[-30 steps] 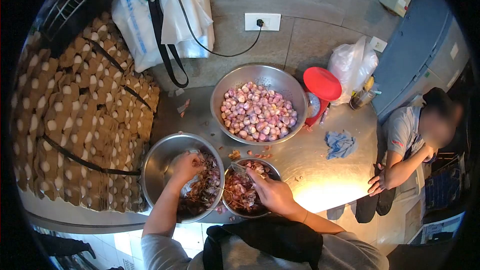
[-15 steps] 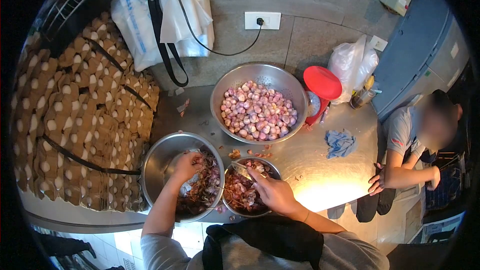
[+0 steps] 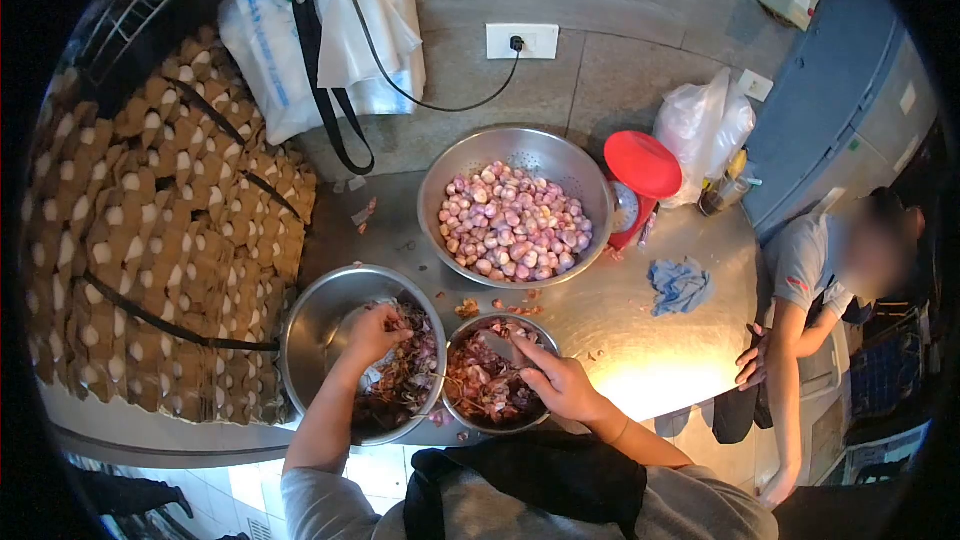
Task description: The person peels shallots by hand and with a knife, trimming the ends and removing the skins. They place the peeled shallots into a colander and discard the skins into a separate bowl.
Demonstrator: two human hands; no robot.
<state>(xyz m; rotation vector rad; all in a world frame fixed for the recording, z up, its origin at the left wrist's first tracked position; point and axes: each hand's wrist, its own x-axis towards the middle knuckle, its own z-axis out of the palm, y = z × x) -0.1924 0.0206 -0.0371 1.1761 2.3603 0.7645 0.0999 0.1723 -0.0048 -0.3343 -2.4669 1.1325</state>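
My left hand (image 3: 376, 336) reaches into a large steel bowl (image 3: 300, 340) on the left, its fingers curled at a heap of unpeeled shallots (image 3: 415, 360) with dry stems. Whatever lies between those fingers is hidden. In my right hand (image 3: 565, 388) is a knife (image 3: 501, 346), its blade over a smaller steel bowl (image 3: 552, 338) of reddish skins and scraps (image 3: 485, 380). Behind the two bowls stands a wide steel colander (image 3: 432, 195) holding many pinkish peeled shallots (image 3: 515, 225).
Stacked egg trays (image 3: 170, 260) crowd the left side. A red kitchen scale (image 3: 643, 166), plastic bags (image 3: 700, 135) and a blue cloth (image 3: 681, 286) sit on the steel table (image 3: 610, 325). At the right edge sits another person (image 3: 800, 270).
My right hand and the knife have shifted slightly right and down over the small bowl. My left hand has barely moved. The other person's arm has swung downward.
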